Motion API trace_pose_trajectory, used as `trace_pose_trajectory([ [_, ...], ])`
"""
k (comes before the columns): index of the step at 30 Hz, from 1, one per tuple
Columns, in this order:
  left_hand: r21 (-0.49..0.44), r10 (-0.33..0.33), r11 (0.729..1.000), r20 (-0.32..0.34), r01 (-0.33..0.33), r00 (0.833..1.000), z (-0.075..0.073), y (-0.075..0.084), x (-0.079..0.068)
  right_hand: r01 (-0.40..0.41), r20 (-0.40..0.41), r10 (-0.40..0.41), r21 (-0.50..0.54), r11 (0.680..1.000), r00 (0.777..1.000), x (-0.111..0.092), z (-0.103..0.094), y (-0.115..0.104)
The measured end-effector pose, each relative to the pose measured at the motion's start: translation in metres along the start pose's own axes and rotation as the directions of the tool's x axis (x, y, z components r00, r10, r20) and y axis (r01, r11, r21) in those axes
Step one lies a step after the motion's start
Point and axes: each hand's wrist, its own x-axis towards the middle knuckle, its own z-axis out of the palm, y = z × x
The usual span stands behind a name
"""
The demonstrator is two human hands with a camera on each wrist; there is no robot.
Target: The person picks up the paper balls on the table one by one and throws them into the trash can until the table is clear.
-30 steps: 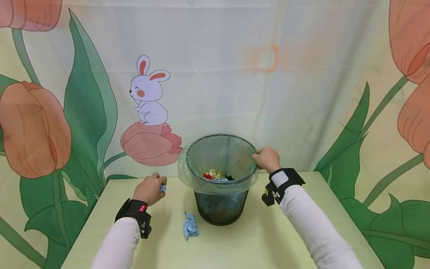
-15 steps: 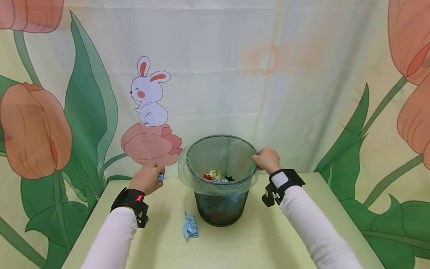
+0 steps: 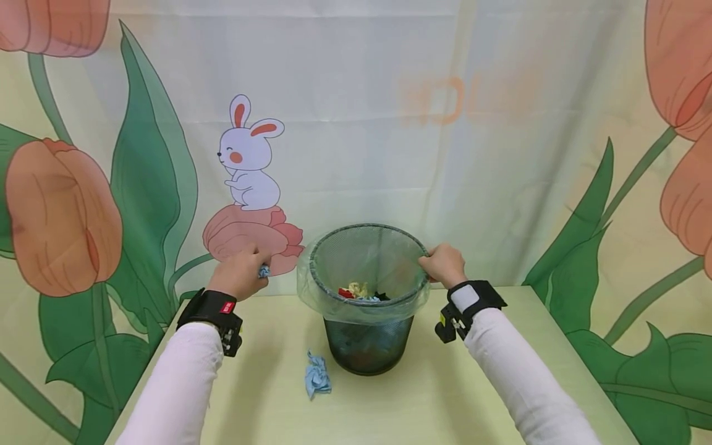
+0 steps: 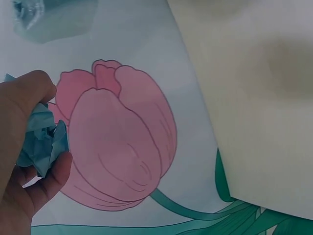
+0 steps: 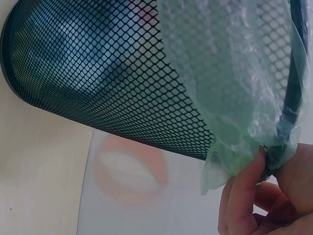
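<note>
A crumpled blue paper ball is held between the thumb and fingers of my left hand, raised to the left of the bin. My right hand pinches the rim of a black mesh trash bin at its right side. Over that rim folds a pale green, see-through bin liner, caught under the right fingertips. Crumpled scraps in red, cream, black and blue lie inside the bin. In front of it, to the left, another crumpled blue paper rests on the table.
The bin stands on a pale yellow table. Close behind the table's far edge hangs a backdrop cloth printed with tulips and a rabbit.
My left hand has risen and moved slightly left and away from me, with the crumpled blue paper still in it. The right hand stays on the bin's rim.
</note>
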Motion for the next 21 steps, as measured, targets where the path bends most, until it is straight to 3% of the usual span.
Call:
trace_pose_trajectory([
  [5,0.018,0.034,0.999,-0.024,-0.033,0.999,-0.015,0.004,0.007,0.0,-0.01,0.0,0.003,1.0,1.0,0.0,0.001,0.0],
  [10,0.003,0.028,1.0,0.001,-0.028,1.0,-0.029,0.008,0.013,-0.01,-0.008,0.011,0.012,1.0,1.0,0.0,0.002,0.002],
  [21,-0.007,0.079,0.997,0.009,-0.079,0.997,-0.048,0.028,0.028,-0.008,-0.008,0.008,0.009,1.0,1.0,0.002,0.002,0.001],
])
